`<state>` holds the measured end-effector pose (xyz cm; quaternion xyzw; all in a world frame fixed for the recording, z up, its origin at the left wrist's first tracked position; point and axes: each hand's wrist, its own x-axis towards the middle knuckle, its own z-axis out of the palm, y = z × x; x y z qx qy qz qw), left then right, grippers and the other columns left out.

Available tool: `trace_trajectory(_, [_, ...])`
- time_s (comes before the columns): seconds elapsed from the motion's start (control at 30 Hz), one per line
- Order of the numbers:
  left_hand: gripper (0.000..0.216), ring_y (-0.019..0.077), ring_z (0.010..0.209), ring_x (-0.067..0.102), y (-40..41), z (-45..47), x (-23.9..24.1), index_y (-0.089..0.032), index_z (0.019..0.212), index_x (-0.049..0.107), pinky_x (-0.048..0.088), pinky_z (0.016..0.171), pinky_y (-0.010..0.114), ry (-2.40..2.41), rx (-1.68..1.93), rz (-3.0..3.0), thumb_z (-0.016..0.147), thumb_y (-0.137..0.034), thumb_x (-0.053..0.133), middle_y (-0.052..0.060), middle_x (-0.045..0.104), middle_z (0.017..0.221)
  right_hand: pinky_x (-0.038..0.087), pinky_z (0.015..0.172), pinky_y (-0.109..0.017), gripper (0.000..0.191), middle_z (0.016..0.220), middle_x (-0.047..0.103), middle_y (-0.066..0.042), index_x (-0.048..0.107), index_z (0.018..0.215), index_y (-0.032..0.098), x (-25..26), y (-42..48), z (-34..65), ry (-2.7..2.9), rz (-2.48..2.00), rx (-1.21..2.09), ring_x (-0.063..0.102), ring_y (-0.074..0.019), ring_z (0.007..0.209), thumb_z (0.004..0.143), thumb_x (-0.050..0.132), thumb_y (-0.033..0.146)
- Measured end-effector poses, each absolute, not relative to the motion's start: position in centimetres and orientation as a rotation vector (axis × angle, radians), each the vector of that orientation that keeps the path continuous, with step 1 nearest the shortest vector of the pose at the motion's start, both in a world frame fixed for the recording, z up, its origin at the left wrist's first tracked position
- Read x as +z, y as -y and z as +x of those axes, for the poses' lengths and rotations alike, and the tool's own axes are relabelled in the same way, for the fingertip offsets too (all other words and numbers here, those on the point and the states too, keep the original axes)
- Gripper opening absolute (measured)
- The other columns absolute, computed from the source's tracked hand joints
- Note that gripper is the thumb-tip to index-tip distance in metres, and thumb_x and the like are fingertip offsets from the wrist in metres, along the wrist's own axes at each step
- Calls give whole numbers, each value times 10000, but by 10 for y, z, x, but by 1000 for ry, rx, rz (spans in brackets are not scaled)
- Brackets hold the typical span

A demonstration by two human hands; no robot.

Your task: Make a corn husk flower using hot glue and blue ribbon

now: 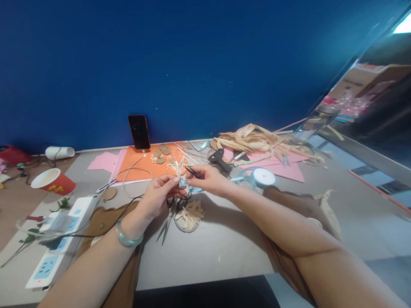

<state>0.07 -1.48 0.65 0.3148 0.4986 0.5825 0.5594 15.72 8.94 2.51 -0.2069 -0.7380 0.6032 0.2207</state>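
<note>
Between the thumb and fingers of my left hand (163, 190) is a small flower of pale dried husk (178, 167), its petals pointing up. Light blue ribbon (183, 183) shows at its base, close to both hands. My right hand (208, 179) is closed around a slim dark tool (194, 172) that looks like tweezers, its tip beside the flower. Below the hands, a round dish (187, 229) carries cut husk pieces (192, 212). Scissors (166, 224) lie next to the dish, blades toward me, handles partly under my left hand.
A black glue gun (220, 160), ribbon roll (263, 176) and heap of husk strips (250, 139) lie to the right. A phone (139, 131) leans on the blue wall (205, 64). At left are a red paper cup (58, 182) and a power strip (48, 266) with cables.
</note>
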Motion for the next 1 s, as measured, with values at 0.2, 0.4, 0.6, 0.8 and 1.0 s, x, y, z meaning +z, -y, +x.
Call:
trace_trajectory(0.2, [273,132,577,661,15,4,15,-150,711,647,516,597,228,-1211,1407,751,647,-377,784,21,682,618,354,560,-227,163,628,529,28,602,720,143,28,-91,160,2060,-571,1618,454,-89,582,713,659,295])
trace_trajectory(0.4, [243,128,562,647,17,6,18,-145,677,648,515,580,237,-1238,1438,729,628,-333,795,15,670,613,373,575,-231,151,648,545,17,618,748,144,31,-89,161,2068,-595,1540,461,-93,592,732,642,292])
trace_trajectory(0.6, [253,126,568,661,17,4,17,-147,716,632,525,589,235,-1228,1502,708,627,-315,799,15,695,656,364,570,-237,213,673,531,17,592,833,157,36,-83,161,2037,-656,1371,432,-100,593,769,631,356])
trace_trajectory(0.8, [268,140,605,682,15,2,16,-153,762,595,545,648,258,-1265,1631,704,660,-316,782,22,707,674,367,625,-262,368,721,521,-11,524,800,178,51,-68,174,2280,-605,1100,472,-133,668,960,323,442])
trace_trajectory(1.0, [239,152,672,699,17,2,16,-140,784,602,558,711,281,-1262,1697,753,713,-321,742,53,727,755,319,593,-257,346,682,515,2,459,755,193,43,-65,173,2570,-679,968,473,-134,625,970,335,435])
